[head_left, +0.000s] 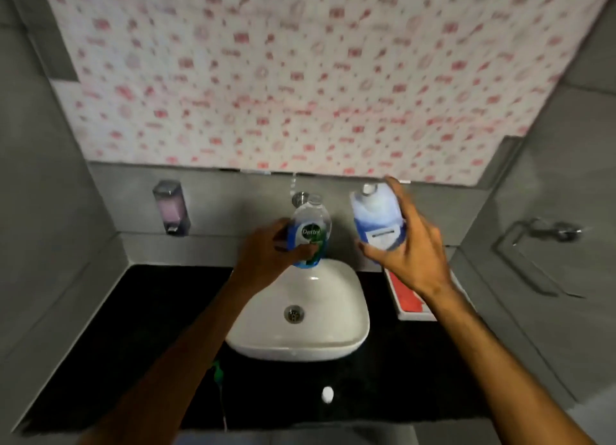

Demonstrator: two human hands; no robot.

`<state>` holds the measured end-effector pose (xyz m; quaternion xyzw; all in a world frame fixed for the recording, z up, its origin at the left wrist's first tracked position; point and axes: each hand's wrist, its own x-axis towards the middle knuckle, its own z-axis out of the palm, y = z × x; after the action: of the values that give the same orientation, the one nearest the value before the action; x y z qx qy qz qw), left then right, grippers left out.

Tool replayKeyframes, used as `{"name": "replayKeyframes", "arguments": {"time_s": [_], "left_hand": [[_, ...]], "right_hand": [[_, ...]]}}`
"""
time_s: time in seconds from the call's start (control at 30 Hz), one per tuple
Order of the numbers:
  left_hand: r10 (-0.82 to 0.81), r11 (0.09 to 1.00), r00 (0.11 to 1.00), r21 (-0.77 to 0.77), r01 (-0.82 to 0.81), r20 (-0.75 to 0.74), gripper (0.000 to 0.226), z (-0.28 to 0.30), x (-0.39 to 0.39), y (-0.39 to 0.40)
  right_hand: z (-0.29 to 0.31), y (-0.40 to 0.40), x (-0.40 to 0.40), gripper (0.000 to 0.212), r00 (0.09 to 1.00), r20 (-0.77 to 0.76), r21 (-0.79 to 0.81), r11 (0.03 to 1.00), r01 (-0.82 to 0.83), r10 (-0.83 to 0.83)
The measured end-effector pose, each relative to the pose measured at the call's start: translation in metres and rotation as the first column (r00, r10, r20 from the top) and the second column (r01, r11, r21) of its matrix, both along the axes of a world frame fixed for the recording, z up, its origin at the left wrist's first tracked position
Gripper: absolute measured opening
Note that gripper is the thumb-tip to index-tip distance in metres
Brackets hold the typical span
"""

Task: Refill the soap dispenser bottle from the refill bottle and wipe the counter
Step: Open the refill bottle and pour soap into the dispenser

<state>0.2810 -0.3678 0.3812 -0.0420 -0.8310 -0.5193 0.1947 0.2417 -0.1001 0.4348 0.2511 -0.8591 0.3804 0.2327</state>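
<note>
Head cam: left hand (266, 249) gripped the open soap bottle (310, 231) over the sink (333, 338), right hand (411, 251) wrapped around the refill bottle (376, 218), both uncapped.

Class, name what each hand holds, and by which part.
Left hand grips the soap dispenser bottle by its lower body; right hand holds the refill bottle by its side.

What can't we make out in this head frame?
- Refill bottle: label text blurred; right hand covers its side.
- Dispenser bottle: base hidden by left hand.
- Tap: mostly behind the dispenser bottle.
- Red-and-white item on counter: partly under right wrist, unidentifiable.
</note>
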Motion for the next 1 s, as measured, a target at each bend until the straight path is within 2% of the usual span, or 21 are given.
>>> {"name": "replayKeyframes", "arguments": {"time_s": [0.07, 0.13, 0.2, 0.33, 0.73, 1.0], "left_hand": [[-0.014, 1.000, 0.999, -0.010, 0.013, -0.043, 0.036, 0.029, -0.008, 0.000], [-0.024, 0.998, 0.998, 0.048, 0.026, -0.054, 0.036, 0.049, -0.014, 0.001], [-0.053, 0.993, 0.996, 0.100, 0.059, -0.065, 0.038, 0.062, -0.019, 0.003], [-0.084, 0.991, 0.990, 0.097, 0.095, -0.115, 0.051, 0.082, -0.020, 0.008], [-0.098, 0.995, 0.988, 0.024, 0.101, -0.120, 0.054, 0.093, -0.009, 0.015], [-0.093, 0.992, 0.989, 0.074, 0.102, -0.116, 0.051, 0.098, -0.009, 0.013]], "right_hand": [[0.032, -0.004, -0.006, 0.110, 0.999, -0.043, 0.098, 0.995, 0.008, -0.003], [0.057, -0.006, -0.008, 0.112, 0.997, -0.078, 0.178, 0.983, 0.042, -0.028], [0.076, -0.007, -0.008, 0.113, 0.994, -0.105, 0.219, 0.974, 0.054, -0.032], [0.103, -0.008, -0.004, 0.112, 0.987, -0.148, 0.276, 0.956, 0.098, -0.058], [0.127, -0.011, 0.007, 0.112, 0.968, -0.212, 0.425, 0.880, 0.214, -0.133], [0.137, -0.018, 0.007, 0.113, 0.954, -0.260, 0.515, 0.814, 0.269, -0.150]]}}
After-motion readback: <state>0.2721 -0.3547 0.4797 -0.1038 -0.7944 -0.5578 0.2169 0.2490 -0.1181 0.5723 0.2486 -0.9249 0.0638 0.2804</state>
